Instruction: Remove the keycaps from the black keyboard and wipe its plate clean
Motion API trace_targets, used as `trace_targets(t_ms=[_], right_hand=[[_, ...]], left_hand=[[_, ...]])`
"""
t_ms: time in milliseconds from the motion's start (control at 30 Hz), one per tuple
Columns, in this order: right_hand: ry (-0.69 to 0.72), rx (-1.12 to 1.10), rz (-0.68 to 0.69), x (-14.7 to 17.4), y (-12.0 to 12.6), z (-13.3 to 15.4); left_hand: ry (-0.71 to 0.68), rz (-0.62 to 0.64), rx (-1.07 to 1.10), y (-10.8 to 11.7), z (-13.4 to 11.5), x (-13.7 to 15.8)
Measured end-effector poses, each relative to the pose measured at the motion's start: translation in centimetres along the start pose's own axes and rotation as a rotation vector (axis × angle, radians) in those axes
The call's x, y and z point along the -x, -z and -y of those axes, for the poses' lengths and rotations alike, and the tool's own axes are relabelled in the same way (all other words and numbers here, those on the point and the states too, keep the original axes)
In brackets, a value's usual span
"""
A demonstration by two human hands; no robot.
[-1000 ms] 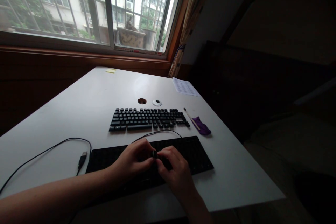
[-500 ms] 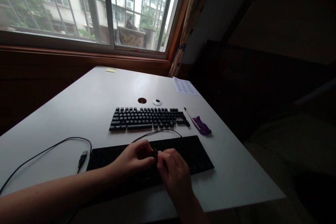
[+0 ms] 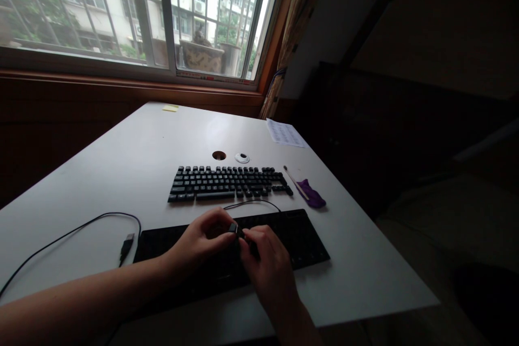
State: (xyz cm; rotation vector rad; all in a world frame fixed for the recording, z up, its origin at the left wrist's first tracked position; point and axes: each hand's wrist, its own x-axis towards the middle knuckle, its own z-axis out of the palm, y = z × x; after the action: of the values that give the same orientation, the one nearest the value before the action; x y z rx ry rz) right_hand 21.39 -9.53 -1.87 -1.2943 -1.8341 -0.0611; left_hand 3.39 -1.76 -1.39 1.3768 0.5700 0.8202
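Observation:
My left hand point(image 3: 206, 240) pinches a small black keycap point(image 3: 234, 228) between thumb and forefinger. The fingers of my right hand point(image 3: 265, 251) are closed at the keycap's right side, meeting the left fingertips; they partly hide it. Both hands hover over a black keyboard base point(image 3: 302, 238), which lies slanted along the desk's near side. Its surface is too dark to make out in detail. Just beyond, black keycaps point(image 3: 227, 183) are laid out in keyboard-like rows, with a gap towards the right end.
A black cable with a USB plug point(image 3: 127, 246) curls on the white desk point(image 3: 97, 173) at left. A brush point(image 3: 295, 181) touches a purple cloth point(image 3: 311, 194) at right. Behind are a round hole point(image 3: 219, 155), its cover point(image 3: 242, 158), printed paper point(image 3: 285, 133) and yellow notes point(image 3: 170, 108).
The keycap has turned between my fingers and shows more of its surface. My left hand has shifted slightly left and up; my right hand stays close to it.

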Motion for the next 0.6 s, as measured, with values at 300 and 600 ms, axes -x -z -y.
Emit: trace_targets(t_ms=[300, 600], right_hand=[[-0.093, -0.12, 0.098, -0.7, 1.0, -0.1], [-0.044, 0.024, 0.181, -1.0, 1.9, -0.5]], left_hand=[[0.012, 0.021, 0.079, 0.1, 0.3, 0.1], [-0.088, -0.047, -0.12, 0.2, 0.7, 0.1]])
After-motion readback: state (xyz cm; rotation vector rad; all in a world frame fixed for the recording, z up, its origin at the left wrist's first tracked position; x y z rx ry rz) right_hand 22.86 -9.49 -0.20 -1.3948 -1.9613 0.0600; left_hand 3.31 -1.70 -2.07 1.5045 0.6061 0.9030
